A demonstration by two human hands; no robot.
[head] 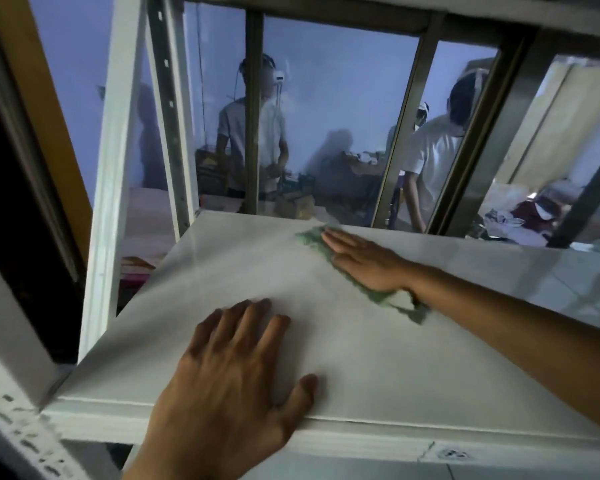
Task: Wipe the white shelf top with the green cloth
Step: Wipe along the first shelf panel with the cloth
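Note:
The white shelf top fills the middle of the view, tilted away from me. A green cloth lies flat near its far edge, spread from the back edge toward the right. My right hand presses flat on the cloth with straight fingers pointing to the far left, covering most of it. My left hand rests flat on the bare shelf at the near edge, fingers spread, thumb by the front rim. It holds nothing.
White slotted uprights of the rack stand at the left, and another shelf hangs overhead. Beyond a window frame two persons stand at cluttered tables. An orange door frame is at the far left.

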